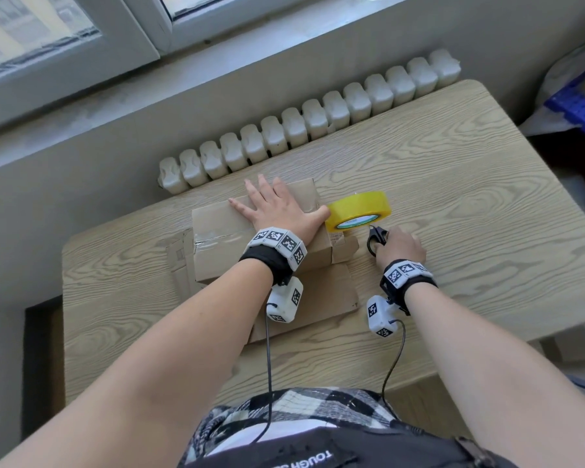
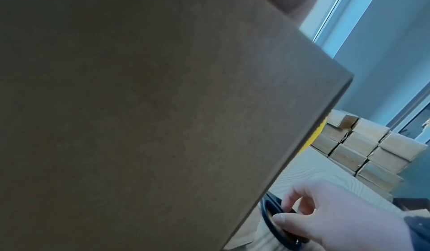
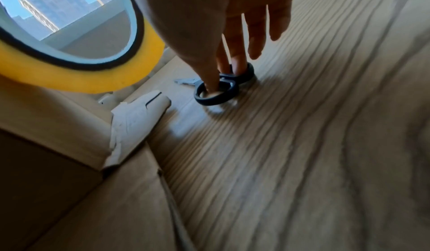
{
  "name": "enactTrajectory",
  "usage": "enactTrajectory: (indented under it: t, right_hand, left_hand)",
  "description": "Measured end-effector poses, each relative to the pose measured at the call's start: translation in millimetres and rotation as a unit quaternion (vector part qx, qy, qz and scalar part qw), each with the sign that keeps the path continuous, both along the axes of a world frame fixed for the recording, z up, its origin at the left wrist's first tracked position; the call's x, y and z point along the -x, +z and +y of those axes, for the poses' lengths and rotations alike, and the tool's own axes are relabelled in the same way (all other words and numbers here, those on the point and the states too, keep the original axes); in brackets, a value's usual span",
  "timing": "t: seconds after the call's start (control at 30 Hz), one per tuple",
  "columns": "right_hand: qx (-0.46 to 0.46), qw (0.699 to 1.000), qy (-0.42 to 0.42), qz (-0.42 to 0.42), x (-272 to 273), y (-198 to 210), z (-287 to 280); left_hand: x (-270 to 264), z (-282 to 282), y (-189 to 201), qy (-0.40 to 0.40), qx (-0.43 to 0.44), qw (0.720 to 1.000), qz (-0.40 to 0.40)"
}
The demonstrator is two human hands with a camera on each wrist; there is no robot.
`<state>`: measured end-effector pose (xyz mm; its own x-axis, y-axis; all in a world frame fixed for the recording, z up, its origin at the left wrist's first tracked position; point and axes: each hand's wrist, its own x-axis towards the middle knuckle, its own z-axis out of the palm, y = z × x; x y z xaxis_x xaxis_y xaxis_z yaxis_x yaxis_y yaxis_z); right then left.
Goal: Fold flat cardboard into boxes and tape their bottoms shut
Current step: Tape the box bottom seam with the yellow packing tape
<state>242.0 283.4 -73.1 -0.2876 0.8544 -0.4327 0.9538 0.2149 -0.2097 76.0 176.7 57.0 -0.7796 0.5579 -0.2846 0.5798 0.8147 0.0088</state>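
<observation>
A brown cardboard box (image 1: 223, 228) with clear tape along its top seam stands on the wooden table (image 1: 453, 184). My left hand (image 1: 277, 206) lies flat on the box top with fingers spread, and its thumb touches a yellow tape roll (image 1: 358, 207) that leans at the box's right end. The left wrist view is mostly filled by the box wall (image 2: 139, 107). Right of the box, black-handled scissors (image 1: 375, 239) lie on the table. My right hand (image 1: 397, 246) has its thumb and fingers in the scissors' (image 3: 216, 89) handle loops.
Flat cardboard (image 1: 318, 298) lies under the box and sticks out toward me. A white radiator (image 1: 318, 119) runs along the table's far edge below a window. Several stacked small boxes (image 2: 363, 148) stand beyond the table. A blue crate (image 1: 578, 103) sits at the far right.
</observation>
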Motion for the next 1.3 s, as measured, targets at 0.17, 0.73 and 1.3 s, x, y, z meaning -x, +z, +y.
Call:
enactTrajectory:
  t: [0.17, 0.73, 1.3]
  right_hand:
    - [0.029, 0.999, -0.030, -0.024, 3, 3, -6]
    - [0.129, 0.829, -0.326, 0.436, -17, 78, -15]
    - [0.481, 0.744, -0.166, 0.433, -33, 130, -82]
  left_hand:
    - [1, -2, -6, -0.006, -0.004, 1.000, 0.007]
    - [0, 6, -13, 0.010, 0.015, 0.999, 0.030]
    - [4, 4, -9, 0.011, 0.013, 1.000, 0.014]
